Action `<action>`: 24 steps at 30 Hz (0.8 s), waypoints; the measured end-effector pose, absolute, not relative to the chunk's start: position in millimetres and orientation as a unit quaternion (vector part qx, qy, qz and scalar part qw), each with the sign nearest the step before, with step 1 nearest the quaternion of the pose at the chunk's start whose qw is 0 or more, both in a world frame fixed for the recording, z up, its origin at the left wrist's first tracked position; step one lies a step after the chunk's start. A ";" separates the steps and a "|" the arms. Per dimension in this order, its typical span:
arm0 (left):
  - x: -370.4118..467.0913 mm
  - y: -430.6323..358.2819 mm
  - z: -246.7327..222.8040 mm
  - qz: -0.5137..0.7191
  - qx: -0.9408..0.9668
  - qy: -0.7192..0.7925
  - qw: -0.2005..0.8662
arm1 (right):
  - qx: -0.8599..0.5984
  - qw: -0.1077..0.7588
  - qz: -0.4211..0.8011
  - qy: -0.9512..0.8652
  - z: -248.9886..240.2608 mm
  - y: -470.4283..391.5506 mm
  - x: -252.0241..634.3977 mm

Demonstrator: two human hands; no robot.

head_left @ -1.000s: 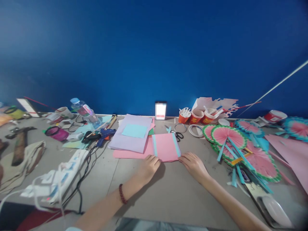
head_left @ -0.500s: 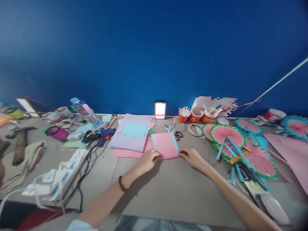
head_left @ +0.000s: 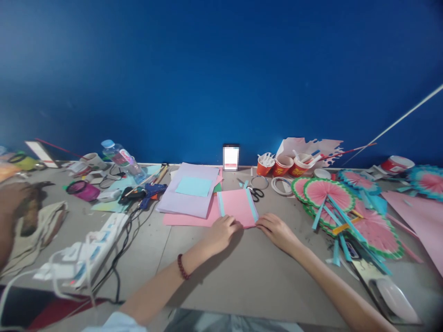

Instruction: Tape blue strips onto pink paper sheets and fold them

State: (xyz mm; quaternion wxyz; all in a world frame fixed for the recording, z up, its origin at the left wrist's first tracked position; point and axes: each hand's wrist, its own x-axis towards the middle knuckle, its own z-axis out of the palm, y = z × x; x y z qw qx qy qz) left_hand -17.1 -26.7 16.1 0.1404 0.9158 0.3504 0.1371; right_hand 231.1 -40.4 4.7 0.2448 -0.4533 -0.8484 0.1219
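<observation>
Now left hand (head_left: 222, 232) nearer right hand (head_left: 277, 231), both touching pink paper (head_left: 237, 205).

A: Hands (head_left: 222, 234) at the pink sheet (head_left: 236, 204)?
B: 2. Blue strips (head_left: 252, 205) on it: 2.
A: Red cups (head_left: 280, 171) in the row?
B: 3. Bottle (head_left: 125, 160): 1. Scissors (head_left: 256, 194): 1 pair. Power strip (head_left: 100, 249): 1.
A: Blue-edged fans (head_left: 360, 180)?
B: 2. Green-edged fans (head_left: 328, 192) overlap, can't count.

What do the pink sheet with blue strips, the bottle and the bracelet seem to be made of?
Pink sheet: matte paper or thin card, judging by its flat, shine-free face.
Bottle: probably clear, glossy plastic, since the wall shows through it.
Bracelet: beaded and dark red, perhaps wood; it is too small here to judge material or finish.
</observation>
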 end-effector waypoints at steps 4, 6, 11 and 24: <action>-21.0 -21.4 14.6 0.183 0.867 0.391 0.247 | -0.479 0.260 0.201 -0.814 8.6 -32.0 228.1; -23.9 -19.3 13.7 0.208 0.835 0.415 0.294 | -0.494 0.256 0.235 -0.797 10.5 -27.1 227.3; -28.0 -15.6 10.0 0.248 0.800 0.436 0.329 | -0.522 0.211 0.305 -0.768 18.4 -16.3 227.5; -28.9 -3.2 13.0 0.232 0.774 0.455 0.375 | -0.570 0.095 0.386 -0.719 36.5 9.2 226.0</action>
